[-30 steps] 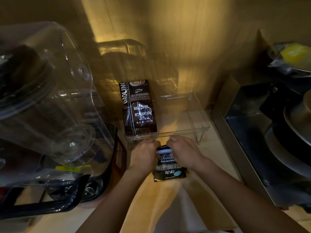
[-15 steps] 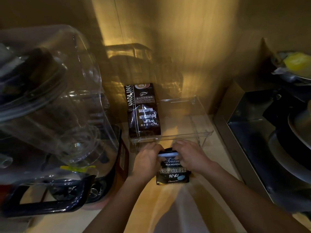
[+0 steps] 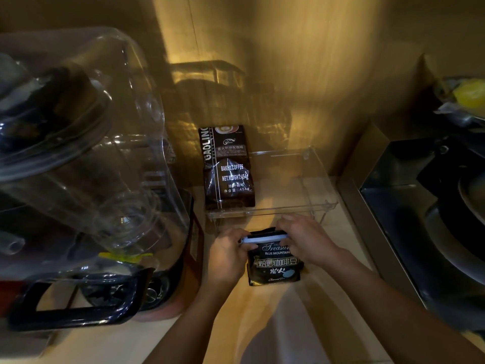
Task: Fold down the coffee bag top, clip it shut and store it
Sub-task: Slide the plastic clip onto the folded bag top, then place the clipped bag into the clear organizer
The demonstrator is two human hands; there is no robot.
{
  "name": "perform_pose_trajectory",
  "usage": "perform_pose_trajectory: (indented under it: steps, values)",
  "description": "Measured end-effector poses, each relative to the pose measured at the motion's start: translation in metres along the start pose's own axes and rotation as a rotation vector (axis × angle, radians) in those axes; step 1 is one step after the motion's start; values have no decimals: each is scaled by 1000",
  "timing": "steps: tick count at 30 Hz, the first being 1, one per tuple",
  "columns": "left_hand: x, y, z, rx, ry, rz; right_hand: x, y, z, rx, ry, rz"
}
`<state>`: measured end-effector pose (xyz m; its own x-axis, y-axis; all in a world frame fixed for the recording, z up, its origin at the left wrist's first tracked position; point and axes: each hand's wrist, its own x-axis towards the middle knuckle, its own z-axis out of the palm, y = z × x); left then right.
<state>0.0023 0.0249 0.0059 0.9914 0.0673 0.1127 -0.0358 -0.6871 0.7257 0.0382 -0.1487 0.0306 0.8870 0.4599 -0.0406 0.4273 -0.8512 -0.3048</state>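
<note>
Black and glossy, the small coffee bag (image 3: 274, 266) is standing on the pale desk (image 3: 262, 324) just in front of the clear plastic bin (image 3: 301, 203), and you are gripping it at the top with both hands. Your left hand (image 3: 227, 254) is wrapping around the bag's left upper corner, its fingers (image 3: 245, 245) closing on the near end of the pale blue clip (image 3: 263, 238) that is lying across the folded-down top. Your right hand (image 3: 304, 239) is covering the bag's right upper corner, fingers curling over the fold and pressing on the clip's other end. The bag is tilting slightly, its printed face turned up toward you. It is sitting outside the bin, close to the bin's front wall. Inside the bin, against its left wall, a taller brown coffee bag (image 3: 228, 166) is standing upright, and the rest of the bin floor is showing through. Along the desk's left edge a large clear blender jug (image 3: 78, 143) is looming on its dark base, and at the right edge a steel sink (image 3: 393, 206) is holding dark pans.
</note>
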Motion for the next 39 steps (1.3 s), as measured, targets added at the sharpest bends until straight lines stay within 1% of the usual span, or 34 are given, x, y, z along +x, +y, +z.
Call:
perform_pose_trajectory:
  steps: [5, 9, 11, 13, 15, 18, 20, 21, 23, 25, 27, 32, 34, 39]
  values:
    - [-8, -4, 12, -98, 161, -41, 0, 1, 10, -22, 88, -41]
    - [-5, -8, 13, -198, 144, -32, 0, 3, 15, -43, 128, -70]
    - [-3, -9, 12, -297, 109, -72, 0, 5, 16, 6, 130, -39]
    - [-3, -10, 12, -399, 57, -146, -4, 9, 15, 139, 119, 36]
    - [-5, -11, 12, -533, 36, -241, -9, 14, 16, 272, 153, 133]
    - [-8, -12, 12, -690, 40, -352, -19, 18, 25, 430, 322, 324]
    - [-9, -13, 17, -741, 56, -383, -28, 15, 36, 633, 463, 473]
    - [-9, -14, 19, -757, 66, -393, -31, 13, 41, 768, 501, 535]
    - [-11, -16, 24, -773, 61, -417, -35, 8, 51, 1010, 494, 617]
    - [-14, -17, 29, -745, 49, -423, -35, 7, 58, 1112, 481, 625]
    - [-17, -16, 32, -710, 34, -409, -32, 9, 59, 1118, 473, 601]
    - [-17, -16, 28, -635, 14, -386, -31, 12, 54, 1093, 434, 609]
    - [-15, -10, 24, -584, 34, -358, -32, 11, 46, 1076, 444, 593]
    - [-1, 26, -2, -527, 102, -240, -33, 6, -5, 1049, 503, 507]
